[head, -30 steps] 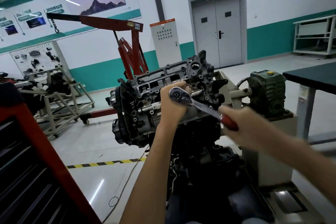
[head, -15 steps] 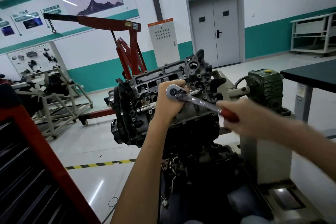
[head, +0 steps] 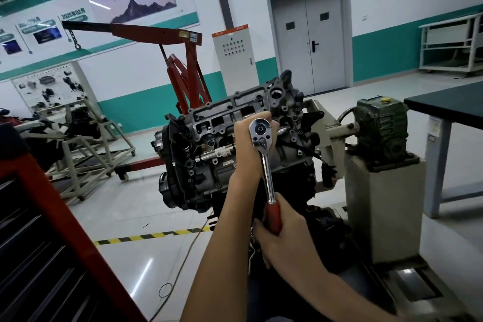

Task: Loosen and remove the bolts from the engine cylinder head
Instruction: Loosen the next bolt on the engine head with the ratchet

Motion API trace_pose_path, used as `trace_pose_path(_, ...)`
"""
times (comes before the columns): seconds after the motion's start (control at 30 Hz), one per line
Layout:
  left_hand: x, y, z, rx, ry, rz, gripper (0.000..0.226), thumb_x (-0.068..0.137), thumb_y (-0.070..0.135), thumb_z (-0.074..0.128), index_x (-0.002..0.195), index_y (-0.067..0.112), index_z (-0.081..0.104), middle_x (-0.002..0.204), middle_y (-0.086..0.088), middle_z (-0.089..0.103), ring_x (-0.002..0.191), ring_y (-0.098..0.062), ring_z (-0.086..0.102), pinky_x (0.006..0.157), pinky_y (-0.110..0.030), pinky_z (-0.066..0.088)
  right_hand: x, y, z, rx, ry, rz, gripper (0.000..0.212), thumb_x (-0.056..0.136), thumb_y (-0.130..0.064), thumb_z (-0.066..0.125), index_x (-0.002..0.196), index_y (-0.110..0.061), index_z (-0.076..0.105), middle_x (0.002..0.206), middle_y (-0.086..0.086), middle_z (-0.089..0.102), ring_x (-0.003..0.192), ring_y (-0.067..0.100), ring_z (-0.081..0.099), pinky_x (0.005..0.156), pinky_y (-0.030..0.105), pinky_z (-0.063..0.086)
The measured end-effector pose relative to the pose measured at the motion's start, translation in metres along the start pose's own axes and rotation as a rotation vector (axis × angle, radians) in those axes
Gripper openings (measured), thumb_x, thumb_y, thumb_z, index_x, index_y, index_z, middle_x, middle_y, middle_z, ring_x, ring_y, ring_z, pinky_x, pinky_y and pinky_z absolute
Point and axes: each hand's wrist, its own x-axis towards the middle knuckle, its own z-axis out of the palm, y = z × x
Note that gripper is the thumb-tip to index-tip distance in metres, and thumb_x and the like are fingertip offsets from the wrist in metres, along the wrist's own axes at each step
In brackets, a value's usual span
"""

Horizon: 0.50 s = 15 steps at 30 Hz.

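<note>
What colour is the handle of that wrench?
Red, on the ratchet wrench, whose handle sits in the right hand; the head view shows it.

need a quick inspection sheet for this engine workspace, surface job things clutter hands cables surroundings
surface: engine held tilted beside a green gearbox
job's things: ratchet seated on the cylinder head, handle pointing down; bolt under it hidden
clutter: nothing seen
grippers: left hand wraps the ratchet's head; right hand grips its red handle
cables: black wire hangs on the engine's right side; thin cable lies on the floor across striped tape
surroundings: red crane behind, grey door, dark table at right, red cabinet at left
</note>
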Motion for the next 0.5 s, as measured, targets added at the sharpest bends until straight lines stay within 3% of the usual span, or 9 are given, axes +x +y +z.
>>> trace_pose_path(0.07, -0.002, -0.002, -0.003, -0.022, 0.009, -0.035, 0.039, 0.081, -0.016, 0.055, 0.052, 0.002, 0.036, 0.057, -0.007, 0.027, 0.055, -0.012, 0.024, 0.050, -0.028, 0.020, 0.007, -0.003, -0.019, -0.115, -0.052, -0.036, 0.031, 0.077, 0.000, 0.061, 0.070, -0.026, 0.044, 0.051, -0.005, 0.040, 0.038, 0.006, 0.039, 0.041, 0.015, 0.035)
trace_pose_path(0.13, -0.002, -0.004, -0.010, -0.035, 0.023, -0.071, 0.032, 0.082, -0.011, 0.058, 0.059, 0.008, 0.045, 0.059, -0.004, 0.036, 0.058, -0.012, 0.034, 0.055, -0.026, 0.028, 0.021, -0.011, -0.058, -0.353, -0.163, -0.118, 0.024, 0.075, 0.002, 0.062, 0.076, -0.019, 0.050, 0.051, -0.006, 0.041, 0.041, 0.004, 0.042, 0.043, 0.009, 0.031)
trace_pose_path(0.2, 0.002, -0.003, -0.018, 0.002, -0.034, -0.053, 0.030, 0.078, -0.007, 0.058, 0.062, 0.015, 0.046, 0.056, 0.000, 0.038, 0.055, -0.010, 0.036, 0.055, -0.021, 0.031, 0.044, -0.028, -0.102, -0.575, -0.320, -0.213, 0.019, 0.075, 0.004, 0.064, 0.080, -0.012, 0.055, 0.052, -0.004, 0.047, 0.044, 0.003, 0.046, 0.045, 0.010, 0.036)
trace_pose_path(0.27, 0.008, -0.001, -0.021, 0.063, -0.077, -0.016, 0.024, 0.073, -0.004, 0.056, 0.063, 0.015, 0.044, 0.057, -0.001, 0.039, 0.057, -0.012, 0.034, 0.054, -0.024, 0.028, 0.071, -0.050, -0.137, -0.796, -0.412, -0.305, 0.021, 0.078, -0.002, 0.063, 0.081, -0.020, 0.055, 0.056, -0.005, 0.052, 0.044, 0.004, 0.051, 0.047, 0.015, 0.043)
trace_pose_path(0.33, 0.009, 0.001, -0.020, 0.102, -0.094, 0.015, 0.021, 0.070, -0.003, 0.052, 0.061, 0.013, 0.043, 0.057, -0.003, 0.038, 0.058, -0.012, 0.033, 0.055, -0.027, 0.028, 0.091, -0.062, -0.155, -1.026, -0.349, -0.439, 0.012, 0.079, -0.013, 0.060, 0.080, -0.023, 0.053, 0.052, -0.012, 0.048, 0.042, -0.001, 0.048, 0.047, 0.015, 0.041)
trace_pose_path(0.4, 0.002, -0.001, -0.017, 0.087, -0.071, 0.022, 0.020, 0.070, -0.002, 0.051, 0.059, 0.011, 0.042, 0.057, -0.003, 0.038, 0.057, -0.012, 0.033, 0.056, -0.029, 0.029, 0.092, -0.057, -0.158, -1.107, -0.274, -0.486, 0.008, 0.078, -0.016, 0.059, 0.084, -0.019, 0.056, 0.051, -0.015, 0.045, 0.044, -0.004, 0.048, 0.045, 0.015, 0.042)
trace_pose_path(0.5, -0.007, -0.005, -0.011, -0.019, 0.048, -0.014, 0.010, 0.073, 0.000, 0.054, 0.065, 0.005, 0.057, 0.055, 0.009, 0.049, 0.055, -0.004, 0.046, 0.056, -0.028, 0.042, 0.059, -0.022, -0.126, -0.862, -0.174, -0.336, 0.018, 0.076, -0.005, 0.066, 0.089, -0.013, 0.055, 0.054, -0.007, 0.052, 0.041, 0.005, 0.049, 0.044, 0.019, 0.046)
